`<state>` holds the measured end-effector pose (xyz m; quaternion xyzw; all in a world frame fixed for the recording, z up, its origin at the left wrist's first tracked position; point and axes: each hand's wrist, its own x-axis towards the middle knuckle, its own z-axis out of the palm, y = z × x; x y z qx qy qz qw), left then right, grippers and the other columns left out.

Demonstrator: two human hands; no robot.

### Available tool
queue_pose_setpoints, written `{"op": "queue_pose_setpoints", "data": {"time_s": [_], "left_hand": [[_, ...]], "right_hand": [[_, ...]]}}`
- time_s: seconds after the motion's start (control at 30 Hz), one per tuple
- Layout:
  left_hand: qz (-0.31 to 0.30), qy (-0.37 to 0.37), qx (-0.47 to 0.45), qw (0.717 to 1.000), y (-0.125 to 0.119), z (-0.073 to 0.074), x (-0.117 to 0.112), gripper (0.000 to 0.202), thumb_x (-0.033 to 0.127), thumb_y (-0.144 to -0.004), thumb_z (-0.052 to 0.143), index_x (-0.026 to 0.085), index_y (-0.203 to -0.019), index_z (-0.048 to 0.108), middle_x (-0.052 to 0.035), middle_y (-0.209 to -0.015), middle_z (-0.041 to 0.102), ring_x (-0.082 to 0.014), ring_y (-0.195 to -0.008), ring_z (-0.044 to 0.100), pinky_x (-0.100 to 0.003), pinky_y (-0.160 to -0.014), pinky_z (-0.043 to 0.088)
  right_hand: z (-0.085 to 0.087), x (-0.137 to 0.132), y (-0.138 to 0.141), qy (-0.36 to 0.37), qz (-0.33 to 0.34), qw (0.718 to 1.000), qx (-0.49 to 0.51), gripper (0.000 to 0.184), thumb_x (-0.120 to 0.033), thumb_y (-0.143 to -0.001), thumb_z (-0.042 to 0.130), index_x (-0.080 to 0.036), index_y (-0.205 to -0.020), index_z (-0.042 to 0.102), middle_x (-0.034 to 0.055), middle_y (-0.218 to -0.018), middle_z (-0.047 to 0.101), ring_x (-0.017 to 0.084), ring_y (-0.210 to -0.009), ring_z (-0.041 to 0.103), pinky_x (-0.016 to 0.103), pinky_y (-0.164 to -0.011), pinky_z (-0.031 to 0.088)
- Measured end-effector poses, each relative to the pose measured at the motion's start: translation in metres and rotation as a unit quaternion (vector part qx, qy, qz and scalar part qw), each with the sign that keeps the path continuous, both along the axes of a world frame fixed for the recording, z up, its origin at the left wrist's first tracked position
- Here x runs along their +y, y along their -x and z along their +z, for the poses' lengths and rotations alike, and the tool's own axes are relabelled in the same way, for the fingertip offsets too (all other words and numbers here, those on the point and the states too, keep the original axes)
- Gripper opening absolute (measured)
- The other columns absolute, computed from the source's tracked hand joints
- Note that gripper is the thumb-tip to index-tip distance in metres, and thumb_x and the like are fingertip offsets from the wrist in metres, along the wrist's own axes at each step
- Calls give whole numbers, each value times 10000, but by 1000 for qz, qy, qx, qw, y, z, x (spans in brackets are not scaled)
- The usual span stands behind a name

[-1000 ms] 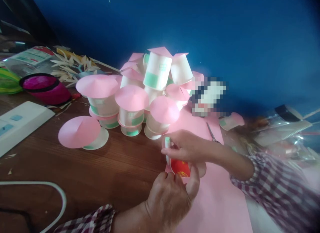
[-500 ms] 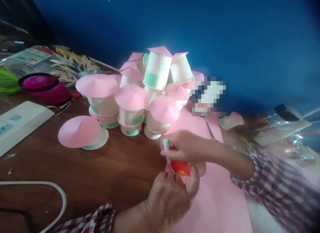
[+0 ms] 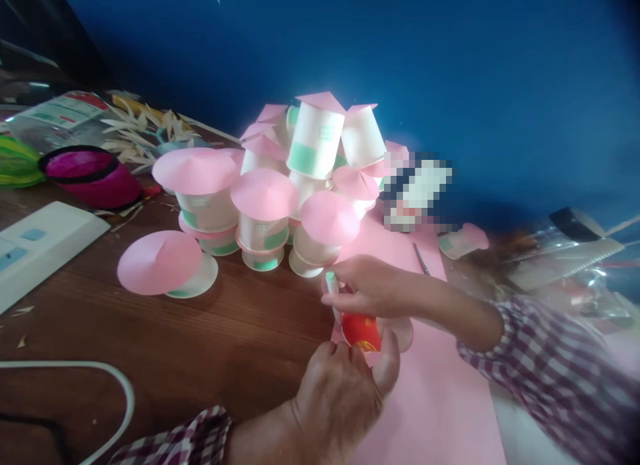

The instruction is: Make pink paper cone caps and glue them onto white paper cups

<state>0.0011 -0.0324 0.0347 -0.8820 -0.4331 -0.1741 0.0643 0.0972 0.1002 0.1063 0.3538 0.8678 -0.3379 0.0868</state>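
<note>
My left hand (image 3: 340, 395) comes in from the bottom and pinches a small red cup (image 3: 363, 332) that lies on a pink paper sheet (image 3: 430, 398). My right hand (image 3: 370, 288) reaches in from the right in a checked sleeve. Its fingers are closed round a white pen with a green end (image 3: 331, 286), whose lower end meets the paper beside the cup.
A heap of white-and-green paper cups with pink cone lids (image 3: 295, 185) stands behind the hands on the brown table (image 3: 225, 338). Scissors (image 3: 421, 260) lie on the pink sheet. A white power strip (image 3: 40, 248), a magenta bowl (image 3: 87, 175) and a white cable (image 3: 100, 385) lie left. Plastic bags (image 3: 575, 265) sit right.
My right hand has shifted slightly up with the pen. The left hand and the red cup have hardly moved.
</note>
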Motion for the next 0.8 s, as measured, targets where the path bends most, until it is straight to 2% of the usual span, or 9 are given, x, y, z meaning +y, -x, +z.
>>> {"op": "queue_pose_setpoints", "data": {"time_s": [0.27,0.5,0.63,0.8], "left_hand": [[2,5,10,1000,0,1,-1,619,135,-658,570,116,-1259,425,53,-512,555,-133,-423,512,-260,-426,406],[8,-7,8,1000,-1,0,-1,609,164,-673,596,123,-1253,416,67,-511,547,-118,-417,502,-257,-438,393],[9,-10,8,1000,0,0,-1,605,158,-677,603,117,-1250,414,67,-513,547,-120,-416,500,-263,-436,379],[14,-8,2,1000,-1,0,-2,624,151,-678,605,95,-1265,401,61,-527,550,-130,-428,511,-280,-434,376]], "right_hand": [[3,3,-3,11,-54,998,-3,184,-278,-844,548,-148,-714,564,-11,-645,569,107,-586,477,243,-537,324],[-1,4,-14,53,-78,993,68,131,-257,-848,533,-168,-879,623,6,-804,628,137,-710,540,260,-636,400],[-6,4,-20,64,-98,987,110,132,-272,-856,516,-178,-833,606,-5,-775,613,130,-708,540,250,-642,416],[-9,7,-24,24,-135,988,77,211,-351,-845,531,-177,-740,589,-19,-665,556,112,-604,481,243,-565,387]]}}
